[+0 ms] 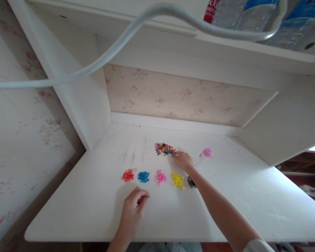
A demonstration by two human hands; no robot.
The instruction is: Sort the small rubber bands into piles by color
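Note:
A mixed heap of small coloured rubber bands lies toward the back of the white desk. My right hand reaches to its right edge, fingers pinched at the bands. In front lie sorted piles: red, blue, pink, yellow and a small black one partly behind my right forearm. My left hand rests on the desk in front of the blue pile, fingers curled loosely, and nothing shows in it.
A small clear bottle with a pink cap lies right of my right hand. White shelf walls enclose the desk on both sides, floral wallpaper behind. A grey hose runs overhead; water bottles stand on the upper shelf.

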